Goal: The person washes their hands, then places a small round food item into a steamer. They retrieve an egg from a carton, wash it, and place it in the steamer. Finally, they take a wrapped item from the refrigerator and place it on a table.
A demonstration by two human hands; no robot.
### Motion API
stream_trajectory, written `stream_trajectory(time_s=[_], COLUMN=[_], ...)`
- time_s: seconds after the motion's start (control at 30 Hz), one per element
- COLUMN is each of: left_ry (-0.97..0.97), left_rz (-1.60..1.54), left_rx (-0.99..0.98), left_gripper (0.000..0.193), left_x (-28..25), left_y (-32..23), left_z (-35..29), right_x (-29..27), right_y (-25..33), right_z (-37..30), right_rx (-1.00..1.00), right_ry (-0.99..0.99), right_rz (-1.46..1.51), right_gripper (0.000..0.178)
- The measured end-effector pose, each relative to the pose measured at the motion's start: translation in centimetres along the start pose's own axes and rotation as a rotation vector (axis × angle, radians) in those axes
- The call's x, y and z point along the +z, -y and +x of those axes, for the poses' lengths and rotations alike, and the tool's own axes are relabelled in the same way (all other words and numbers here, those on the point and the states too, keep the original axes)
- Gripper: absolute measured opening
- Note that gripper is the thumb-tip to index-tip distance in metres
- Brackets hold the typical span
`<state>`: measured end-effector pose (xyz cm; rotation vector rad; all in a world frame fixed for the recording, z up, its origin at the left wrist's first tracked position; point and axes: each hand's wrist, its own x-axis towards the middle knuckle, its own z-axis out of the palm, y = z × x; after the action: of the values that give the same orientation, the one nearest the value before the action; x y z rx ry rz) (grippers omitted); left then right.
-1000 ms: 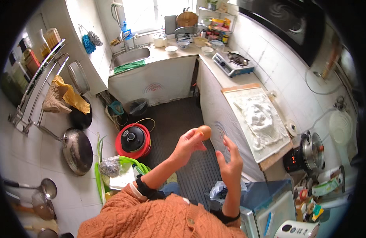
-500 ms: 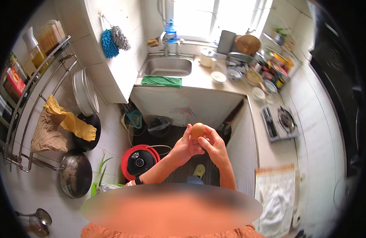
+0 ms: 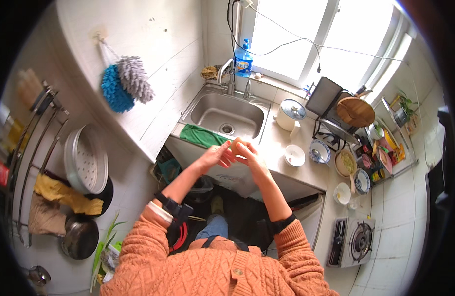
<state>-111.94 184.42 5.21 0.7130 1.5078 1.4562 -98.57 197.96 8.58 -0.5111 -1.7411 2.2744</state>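
Note:
A brown egg sits between my two hands, in front of the sink. My left hand touches it from the left, with the thumb near the shell. My right hand curls round its right side, and the fingers partly hide it. A green cloth lies over the sink's front edge, just beyond my left hand. On the counter to the right of my right hand stands a white bowl.
A lidded white pot, a blue-patterned bowl and a small bowl stand along the counter. A gas stove is at right. Pans and a steamer hang at left. A bin stands below.
I have stepped toward the sink, so the sink and counter appear nearer and larger. Both hands have carried the egg forward, up to the sink's front edge.

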Motion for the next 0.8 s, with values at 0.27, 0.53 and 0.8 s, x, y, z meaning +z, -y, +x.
stream_trajectory(time_s=[0.27,0.53,0.8], left_ry=[-0.547,-0.689,-0.521], left_rz=[0.437,1.001,0.792], left_rx=[0.052,0.186,0.334], left_gripper=[0.035,0.034,0.032], left_x=[-20.2,-31.2,-33.2], left_y=[4.1,9.1,13.1], left_z=[24.6,44.3,50.5], right_x=[-3.4,-4.0,-3.3], right_y=[-6.5,-10.0,-11.8], right_z=[25.5,39.6,44.5], right_rx=[0.269,0.409,0.538], right_ry=[0.015,0.072,0.134], right_rz=[0.396,0.705,0.964], right_gripper=[0.049,0.049,0.043])
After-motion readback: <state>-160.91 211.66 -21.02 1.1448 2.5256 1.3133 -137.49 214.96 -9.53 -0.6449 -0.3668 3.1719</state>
